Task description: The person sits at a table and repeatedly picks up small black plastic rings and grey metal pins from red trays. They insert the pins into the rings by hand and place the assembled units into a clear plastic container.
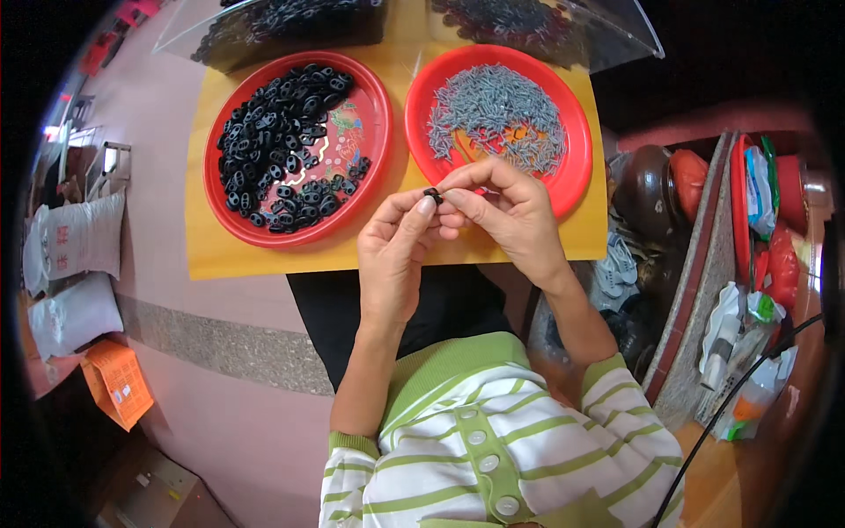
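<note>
Between the thumb and fingers of my left hand (396, 236) is a small black plastic piece (431, 193), held above the table's near edge. The thumb and forefinger of my right hand (510, 211) pinch together right against that piece; whatever lies between them is too small to make out. Beyond my left hand, a red round tray (211, 180) carries a heap of black plastic pieces (268, 132) with paired holes. Another red tray (576, 154), just past my right hand, holds a pile of small grey metal screws (497, 101).
Clear-walled bins (290, 31) with more black and dark parts stand along the far edge. Yellow sheeting (400, 255) covers the table. White sacks (84, 238) and an orange bag (116, 385) sit on the left; a brown jar (642, 180) and a cable (731, 396) are on the right.
</note>
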The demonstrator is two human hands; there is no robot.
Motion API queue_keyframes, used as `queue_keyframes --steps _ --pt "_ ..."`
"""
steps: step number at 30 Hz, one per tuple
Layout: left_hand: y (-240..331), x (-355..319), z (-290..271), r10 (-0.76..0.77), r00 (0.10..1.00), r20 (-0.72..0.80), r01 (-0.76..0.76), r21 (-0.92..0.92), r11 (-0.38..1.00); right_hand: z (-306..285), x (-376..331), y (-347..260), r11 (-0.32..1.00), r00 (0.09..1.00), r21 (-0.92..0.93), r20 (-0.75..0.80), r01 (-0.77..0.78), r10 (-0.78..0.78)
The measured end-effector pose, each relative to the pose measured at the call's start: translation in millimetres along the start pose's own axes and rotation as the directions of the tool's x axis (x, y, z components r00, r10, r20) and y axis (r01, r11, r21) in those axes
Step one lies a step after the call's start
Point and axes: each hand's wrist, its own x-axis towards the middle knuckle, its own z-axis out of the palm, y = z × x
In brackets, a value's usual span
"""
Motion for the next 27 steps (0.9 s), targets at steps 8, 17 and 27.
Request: queue_keyframes --steps 8,17,27 --pt "-4 -3 0 -0.001 1.000 -0.003 0.001 0.005 1.000 -1 -7 3 1.000 1.000 0.013 -0.023 0.019 -0.019" --pt "-5 -3 1 0.031 1.000 -0.006 -0.031 0.005 1.000 -4 -10 -2 0.999 1.000 -0.050 -0.012 0.016 -0.017" --pt "-7 -1 -3 0.020 1.000 -0.015 -0.020 0.006 1.000 1 -8 7 1.000 0.999 0.010 -0.053 0.001 -0.001"
